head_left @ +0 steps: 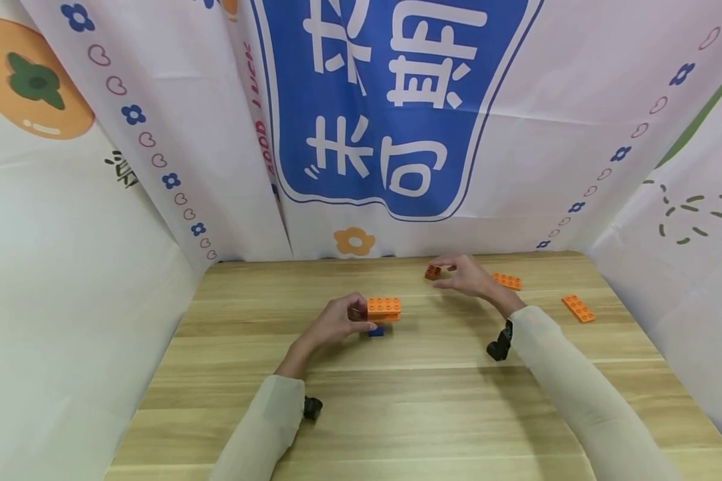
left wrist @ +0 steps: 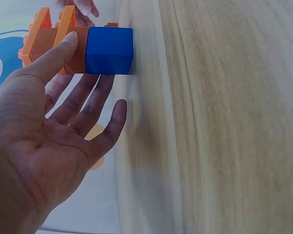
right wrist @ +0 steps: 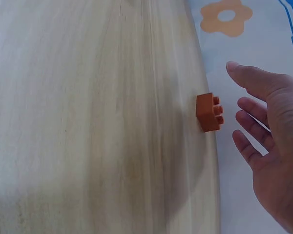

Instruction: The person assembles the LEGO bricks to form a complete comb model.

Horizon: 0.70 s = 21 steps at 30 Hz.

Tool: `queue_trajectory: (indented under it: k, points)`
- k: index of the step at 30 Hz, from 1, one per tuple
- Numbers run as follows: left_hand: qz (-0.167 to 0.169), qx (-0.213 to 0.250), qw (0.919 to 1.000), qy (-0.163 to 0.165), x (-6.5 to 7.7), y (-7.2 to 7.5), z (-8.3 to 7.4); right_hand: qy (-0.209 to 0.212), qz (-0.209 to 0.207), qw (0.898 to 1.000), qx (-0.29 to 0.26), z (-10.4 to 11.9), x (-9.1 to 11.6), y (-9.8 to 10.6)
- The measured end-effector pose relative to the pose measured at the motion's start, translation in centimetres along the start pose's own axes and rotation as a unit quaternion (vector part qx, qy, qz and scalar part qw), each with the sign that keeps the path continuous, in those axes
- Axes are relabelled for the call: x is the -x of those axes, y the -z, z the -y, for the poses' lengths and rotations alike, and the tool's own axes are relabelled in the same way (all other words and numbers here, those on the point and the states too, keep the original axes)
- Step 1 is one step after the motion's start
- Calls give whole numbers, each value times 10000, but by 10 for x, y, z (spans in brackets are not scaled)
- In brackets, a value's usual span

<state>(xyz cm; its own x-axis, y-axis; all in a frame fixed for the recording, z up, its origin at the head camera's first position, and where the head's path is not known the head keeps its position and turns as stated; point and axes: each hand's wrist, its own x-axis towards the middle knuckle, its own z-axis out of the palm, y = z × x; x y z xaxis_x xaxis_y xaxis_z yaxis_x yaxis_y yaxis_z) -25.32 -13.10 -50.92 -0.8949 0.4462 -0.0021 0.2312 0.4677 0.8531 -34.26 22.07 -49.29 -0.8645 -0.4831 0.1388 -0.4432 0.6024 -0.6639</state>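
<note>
A stack of toy building bricks stands near the middle of the table. My left hand grips it from the left, with the thumb on a lower brown brick and fingers behind. In the left wrist view, a blue brick forms the bottom, with brown bricks and two orange plates above. At the table's back, my right hand hovers over and beside a loose brown brick. Its thumb and fingers are spread apart, with nothing between them in the right wrist view. The brick's studs face up.
Two flat orange plates lie on the right of the wooden table: one plate beside the right wrist, another plate farther right. A printed white curtain closes off the back and both sides. Small black cameras sit at both wrists.
</note>
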Motion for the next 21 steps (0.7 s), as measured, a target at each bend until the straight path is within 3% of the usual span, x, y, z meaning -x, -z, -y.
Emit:
queue_trajectory:
  k: [10, 21]
  points:
    - [23, 8, 10000, 53, 0, 2, -2, -317, -24, 9995, -91, -9, -2, -4]
    - [61, 59, 10000, -15, 0, 1, 1, -306, -174, 9992, -172, -26, -8, -21]
